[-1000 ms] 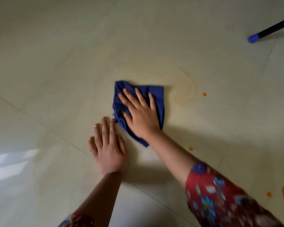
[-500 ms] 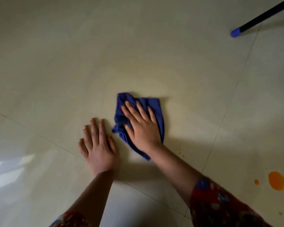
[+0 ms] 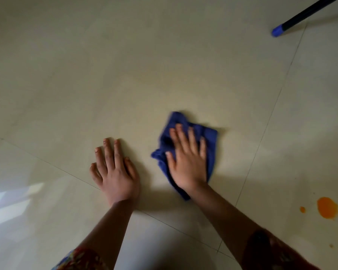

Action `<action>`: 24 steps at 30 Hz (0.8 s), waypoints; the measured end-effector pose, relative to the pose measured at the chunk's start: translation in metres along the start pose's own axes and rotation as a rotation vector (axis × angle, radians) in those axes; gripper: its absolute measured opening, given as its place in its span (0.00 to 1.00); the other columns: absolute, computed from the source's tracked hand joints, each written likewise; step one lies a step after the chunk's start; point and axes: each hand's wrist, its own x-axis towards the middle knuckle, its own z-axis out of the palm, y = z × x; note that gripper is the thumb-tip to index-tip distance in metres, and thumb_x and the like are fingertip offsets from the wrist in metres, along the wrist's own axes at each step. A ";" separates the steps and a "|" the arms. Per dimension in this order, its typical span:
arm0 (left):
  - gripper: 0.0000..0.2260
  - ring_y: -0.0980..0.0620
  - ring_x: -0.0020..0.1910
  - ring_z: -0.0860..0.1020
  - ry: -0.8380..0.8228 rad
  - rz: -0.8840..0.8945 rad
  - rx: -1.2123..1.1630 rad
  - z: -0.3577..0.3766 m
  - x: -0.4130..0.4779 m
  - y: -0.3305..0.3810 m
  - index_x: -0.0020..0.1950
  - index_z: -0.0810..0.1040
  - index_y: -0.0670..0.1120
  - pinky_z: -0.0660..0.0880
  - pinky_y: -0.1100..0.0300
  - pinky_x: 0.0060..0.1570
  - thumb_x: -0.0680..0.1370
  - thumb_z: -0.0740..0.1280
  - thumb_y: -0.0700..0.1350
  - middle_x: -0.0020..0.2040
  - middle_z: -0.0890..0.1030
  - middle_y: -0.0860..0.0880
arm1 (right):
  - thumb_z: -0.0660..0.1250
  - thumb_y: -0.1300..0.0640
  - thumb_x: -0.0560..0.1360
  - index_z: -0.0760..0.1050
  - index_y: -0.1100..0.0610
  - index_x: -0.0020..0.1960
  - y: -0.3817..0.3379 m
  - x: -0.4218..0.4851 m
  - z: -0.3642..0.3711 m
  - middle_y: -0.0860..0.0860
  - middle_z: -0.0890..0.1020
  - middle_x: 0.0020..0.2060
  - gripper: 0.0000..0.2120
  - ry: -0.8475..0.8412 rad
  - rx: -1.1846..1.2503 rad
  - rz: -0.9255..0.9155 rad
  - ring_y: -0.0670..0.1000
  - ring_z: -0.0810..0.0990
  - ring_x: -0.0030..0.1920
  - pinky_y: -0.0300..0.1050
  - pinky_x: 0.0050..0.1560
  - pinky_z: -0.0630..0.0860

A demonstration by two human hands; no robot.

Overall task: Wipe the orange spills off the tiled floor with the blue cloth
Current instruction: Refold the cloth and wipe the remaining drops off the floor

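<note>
The right hand point(image 3: 187, 162) presses flat on the blue cloth point(image 3: 210, 137). The left hand point(image 3: 115, 170) lies flat on the floor point(image 3: 86, 75) beside the cloth. An orange spill point(image 3: 327, 207) sits well right of the cloth.

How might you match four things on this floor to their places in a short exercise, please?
Things:
1. cloth
2. left hand
3. big orange spill
4. pole

Places:
A. top right of the view
B. flat on the bare floor
C. under the right hand
D. lower right of the view

Pairs: 1-C, 2-B, 3-D, 4-A.
</note>
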 end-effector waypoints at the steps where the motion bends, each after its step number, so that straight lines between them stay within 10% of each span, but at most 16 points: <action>1: 0.25 0.47 0.78 0.51 0.000 0.002 0.000 0.000 0.000 -0.001 0.78 0.57 0.52 0.48 0.46 0.74 0.80 0.52 0.49 0.80 0.54 0.52 | 0.52 0.42 0.78 0.57 0.49 0.78 -0.010 0.014 0.002 0.46 0.58 0.77 0.30 -0.015 0.022 -0.161 0.53 0.55 0.77 0.58 0.74 0.53; 4: 0.25 0.47 0.78 0.51 0.000 0.011 -0.002 0.000 -0.002 -0.003 0.78 0.57 0.52 0.48 0.46 0.74 0.80 0.52 0.50 0.80 0.54 0.52 | 0.51 0.43 0.78 0.60 0.47 0.76 0.004 0.078 -0.001 0.43 0.62 0.76 0.27 -0.021 0.022 -0.276 0.50 0.59 0.76 0.57 0.73 0.57; 12: 0.25 0.47 0.78 0.51 0.005 0.014 -0.005 0.001 0.001 -0.002 0.78 0.57 0.53 0.48 0.45 0.74 0.80 0.51 0.50 0.80 0.53 0.52 | 0.50 0.43 0.79 0.58 0.52 0.77 0.082 -0.057 -0.006 0.49 0.61 0.76 0.29 0.110 -0.029 0.472 0.56 0.60 0.75 0.61 0.71 0.59; 19: 0.25 0.48 0.79 0.50 -0.003 0.021 -0.018 0.001 -0.002 -0.006 0.78 0.56 0.54 0.47 0.46 0.74 0.80 0.51 0.50 0.80 0.53 0.53 | 0.54 0.43 0.78 0.60 0.46 0.77 0.004 -0.029 0.002 0.43 0.61 0.76 0.27 -0.021 0.052 -0.135 0.51 0.57 0.77 0.60 0.72 0.57; 24: 0.25 0.48 0.78 0.51 0.024 0.040 -0.035 0.002 0.001 -0.005 0.78 0.57 0.54 0.47 0.46 0.73 0.79 0.52 0.50 0.80 0.54 0.53 | 0.48 0.42 0.80 0.60 0.48 0.77 0.098 -0.031 -0.004 0.45 0.62 0.76 0.27 0.106 -0.033 0.384 0.52 0.60 0.76 0.61 0.71 0.59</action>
